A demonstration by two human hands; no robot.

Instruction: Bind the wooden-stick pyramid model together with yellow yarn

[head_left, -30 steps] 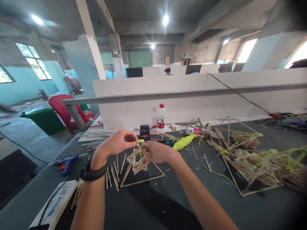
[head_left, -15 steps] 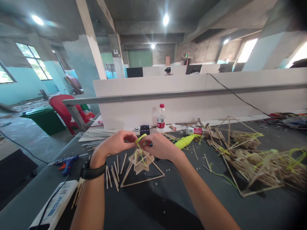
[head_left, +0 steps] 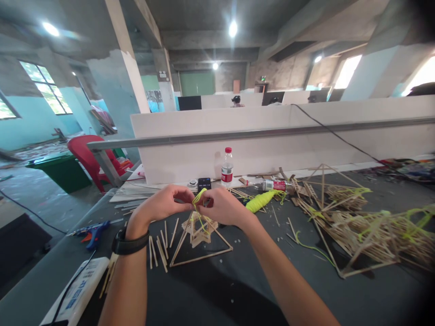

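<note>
Looking at a dark tabletop [head_left: 190, 294], backed by a long white partition [head_left: 190, 163]. Big messy heap of thin wooden sticks [head_left: 356, 228] off to the right. White power strip [head_left: 79, 285] at lower left, printed with blue lettering too skewed to read. Small stick-built pyramid [head_left: 201, 257] near the middle, directly below both hands. Clear plastic bottle [head_left: 227, 167] standing by the partition, red cap, red-and-white label, brand too small to make out; second bottle [head_left: 273, 185] lying on its side nearby, also with red on the label. Then left hand [head_left: 170, 201] and right hand [head_left: 222, 206], nearly fingertip to fingertip just above the pyramid's peak. Got the right one up higher now, versus down among the sticks a second ago. Phone [head_left: 204, 183] just behind, showing 00:00 plus a last pair too blurry to call; red button visible a second ago, now blocked. Thinnest of all, yellow-green cord [head_left: 200, 195]: pinched in both hands, looped up between the fingertips, trailing down into the pyramid.
</note>
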